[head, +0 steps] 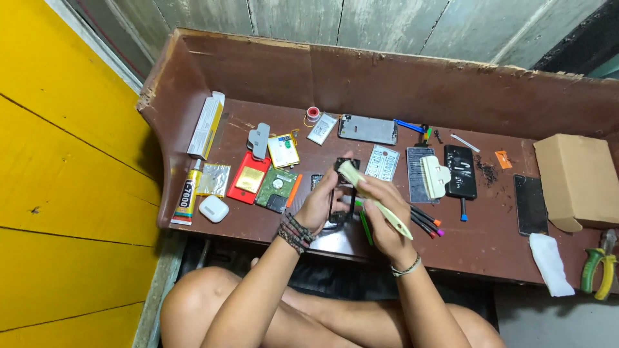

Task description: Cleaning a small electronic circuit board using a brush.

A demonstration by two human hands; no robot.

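Both hands on phone frame at bench front, center.
L hand [320, 205] grips black frame [340, 205] from the left; R hand [380, 212] closed round cream pry tool [376, 200], tip at frame's top. Green hard drive [276, 188] just left, pens [427, 222] just right, pliers [598, 270] far right.

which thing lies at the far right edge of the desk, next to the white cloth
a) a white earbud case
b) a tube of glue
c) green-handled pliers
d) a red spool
c: the green-handled pliers lie at the right edge, just right of the white cloth.
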